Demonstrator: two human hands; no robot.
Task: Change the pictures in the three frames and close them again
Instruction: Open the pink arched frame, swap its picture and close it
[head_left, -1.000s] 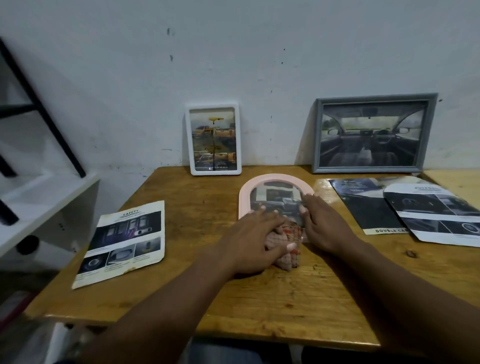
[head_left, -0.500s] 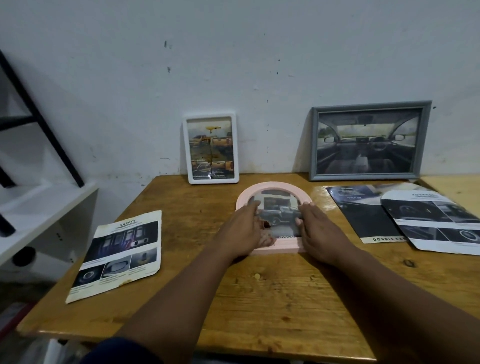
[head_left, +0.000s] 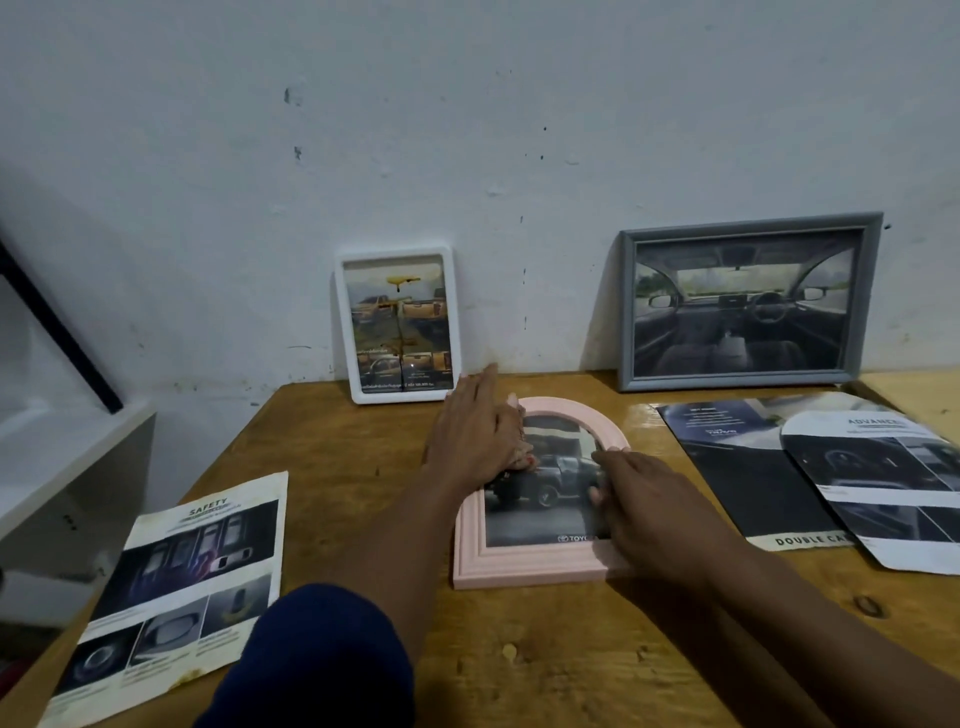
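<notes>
Steadying the pale pink arch-topped picture frame (head_left: 519, 569) looks to me like the step in hand, so I want pressure on its moulded rim and not on the glazing, which could smear. My right hand (head_left: 654, 509) lies flat and relaxed over the frame's right side, thumb on the glass; I would slide it outward to the rim. My left hand (head_left: 475, 434) covers the upper left of the arch, fingers straight, tips reaching toward the white rounded-corner plastic frame (head_left: 399, 325). Something bunched shows beneath its palm, and I cannot tell what. To raise the frame I would take both side rails evenly and tilt from the arch.

The pink frame lies face up on the brown wooden table (head_left: 519, 665), in the middle of the view, just below the white one and lower left of the grey rectangular frame (head_left: 748, 301), both of which lean on the wall. Its stepped border looks clean. Behind the glazing sits a dark car photo with pale lettering along the bottom.
</notes>
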